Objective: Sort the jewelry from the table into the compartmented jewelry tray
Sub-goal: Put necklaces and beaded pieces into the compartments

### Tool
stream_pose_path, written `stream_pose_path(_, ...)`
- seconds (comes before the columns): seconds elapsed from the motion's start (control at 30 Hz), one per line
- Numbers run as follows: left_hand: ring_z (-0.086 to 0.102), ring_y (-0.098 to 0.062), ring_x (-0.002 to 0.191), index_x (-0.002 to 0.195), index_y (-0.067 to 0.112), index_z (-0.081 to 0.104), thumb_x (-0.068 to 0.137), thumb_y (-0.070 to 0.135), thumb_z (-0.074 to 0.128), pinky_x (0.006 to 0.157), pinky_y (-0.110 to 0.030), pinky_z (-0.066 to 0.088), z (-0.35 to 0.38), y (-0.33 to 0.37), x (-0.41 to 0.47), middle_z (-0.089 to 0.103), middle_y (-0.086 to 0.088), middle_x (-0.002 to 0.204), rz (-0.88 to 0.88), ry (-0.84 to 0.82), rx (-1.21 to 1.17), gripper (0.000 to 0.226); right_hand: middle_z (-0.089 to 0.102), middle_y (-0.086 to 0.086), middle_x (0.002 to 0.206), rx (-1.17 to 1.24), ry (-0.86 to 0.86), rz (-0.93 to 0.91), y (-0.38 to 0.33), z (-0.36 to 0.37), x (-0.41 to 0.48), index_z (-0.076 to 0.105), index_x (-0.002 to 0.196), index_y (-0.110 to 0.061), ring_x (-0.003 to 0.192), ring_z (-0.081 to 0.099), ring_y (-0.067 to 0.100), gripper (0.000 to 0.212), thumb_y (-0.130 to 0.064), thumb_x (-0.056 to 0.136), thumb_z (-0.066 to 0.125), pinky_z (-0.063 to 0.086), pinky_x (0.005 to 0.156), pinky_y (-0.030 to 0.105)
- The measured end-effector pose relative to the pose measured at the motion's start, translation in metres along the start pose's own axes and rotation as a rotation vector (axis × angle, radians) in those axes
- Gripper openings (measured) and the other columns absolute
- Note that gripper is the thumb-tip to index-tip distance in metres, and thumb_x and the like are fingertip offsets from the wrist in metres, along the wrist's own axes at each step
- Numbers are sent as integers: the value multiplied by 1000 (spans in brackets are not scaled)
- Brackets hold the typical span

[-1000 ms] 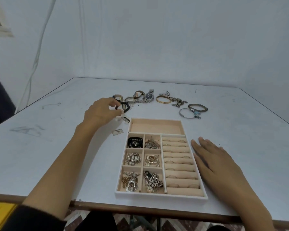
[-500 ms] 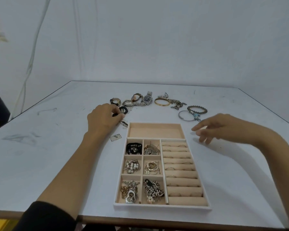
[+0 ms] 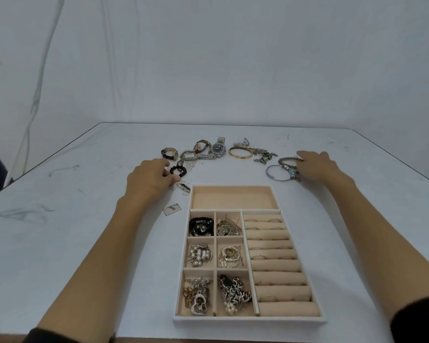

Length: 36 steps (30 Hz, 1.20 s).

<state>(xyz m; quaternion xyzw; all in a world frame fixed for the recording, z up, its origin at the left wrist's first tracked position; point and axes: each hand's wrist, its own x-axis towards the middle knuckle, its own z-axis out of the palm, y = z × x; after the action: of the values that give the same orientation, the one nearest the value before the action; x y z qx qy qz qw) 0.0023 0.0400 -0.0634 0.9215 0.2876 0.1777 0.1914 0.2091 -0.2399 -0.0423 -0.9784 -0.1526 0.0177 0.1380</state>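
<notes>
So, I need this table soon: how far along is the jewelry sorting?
Done: the tray's six small compartments and ring rolls hold pieces. In hand: the left hand pinches a black bead bracelet; the right hand touches a beaded bracelet. Left: watches, gold bangle and chains on the table; the wide compartment is empty.

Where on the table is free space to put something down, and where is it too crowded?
Bare: the table left of the left forearm and right of the right forearm, and the long far compartment of the jewelry tray. Crowded: the far row of watches and bracelets between left hand and right hand.
</notes>
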Motion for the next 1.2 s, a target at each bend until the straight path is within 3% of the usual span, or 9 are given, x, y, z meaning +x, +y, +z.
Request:
stream_pose_path(0.2, 58, -33, 107, 115, 13, 66, 90, 34, 64, 81, -34, 43, -4, 3, 1, 66, -11, 114, -33, -64, 44, 33, 59, 13, 127, 108, 100, -62, 14, 5, 9, 56, 131, -10, 122, 46, 33, 40, -12, 92, 55, 41, 98, 41)
stream_pose_path(0.27, 57, -33, 108, 117, 14, 65, 92, 33, 61, 82, -34, 43, -5, 1, 1, 66, -12, 115, -35, -74, 58, 31, 63, 17, 117, 133, 111, -59, 14, 6, 11, 64, 118, -4, 111, 53, 33, 29, -9, 89, 59, 45, 90, 39)
stream_pose_path(0.47, 61, -27, 103, 118, 11, 62, 99, 15, 48, 78, -28, 35, -9, 3, -2, 69, -8, 106, -13, 28, 2, 24, 64, 20, 101, 150, 201, -51, 9, 8, 5, 68, 99, 1, 82, 52, 29, 16, -5, 88, 59, 39, 68, 30)
stream_pose_path(0.53, 63, -24, 85, 112, 9, 64, 99, 13, 48, 76, -29, 39, -10, 4, -3, 67, -8, 92, -9, 53, -75, 21, 63, 20, 101, 90, 229, -45, 7, 12, 2, 67, 99, 3, 82, 51, 29, 18, -4, 89, 55, 38, 65, 30)
stream_pose_path(0.7, 60, -18, 61, 97, 12, 66, 91, 13, 63, 71, -32, 51, -12, 8, -8, 68, -6, 85, 104, 139, -318, 7, 57, 18, 113, 24, 272, -42, 5, 17, -2, 60, 109, -1, 101, 53, 35, 22, -8, 94, 46, 38, 70, 33)
stream_pose_path(0.87, 58, -13, 59, 98, 15, 69, 83, 19, 74, 58, -10, 48, -17, 21, -12, 64, -1, 81, 155, 197, -602, 16, 63, 15, 112, 308, 399, -90, -1, 6, -6, 63, 108, -4, 100, 58, 32, 19, -9, 95, 49, 40, 76, 31)
stream_pose_path(1.0, 59, -18, 75, 93, 23, 68, 78, 15, 77, 76, -20, 53, -23, 31, -19, 63, -7, 82, 151, 168, -888, 19, 68, 5, 90, 611, 423, -212, -14, -4, -17, 72, 93, -7, 84, 61, 18, 11, -9, 88, 61, 46, 76, 27)
stream_pose_path(1.1, 64, -16, 88, 99, 19, 67, 80, 6, 74, 90, -30, 54, -31, 36, -25, 71, -1, 89, 135, 75, -1118, 25, 65, 3, 76, 862, 346, -275, -27, -12, -31, 72, 86, -14, 62, 55, 13, 6, -12, 86, 67, 50, 63, 25)
stream_pose_path(1.2, 66, -11, 88, 104, 18, 66, 84, 4, 68, 93, -32, 51, -36, 40, -29, 74, 6, 88, 125, 17, -1248, 24, 65, 4, 73, 1018, 235, -349, -41, -22, -48, 73, 86, -13, 59, 54, 14, 3, -13, 85, 70, 50, 62, 24)
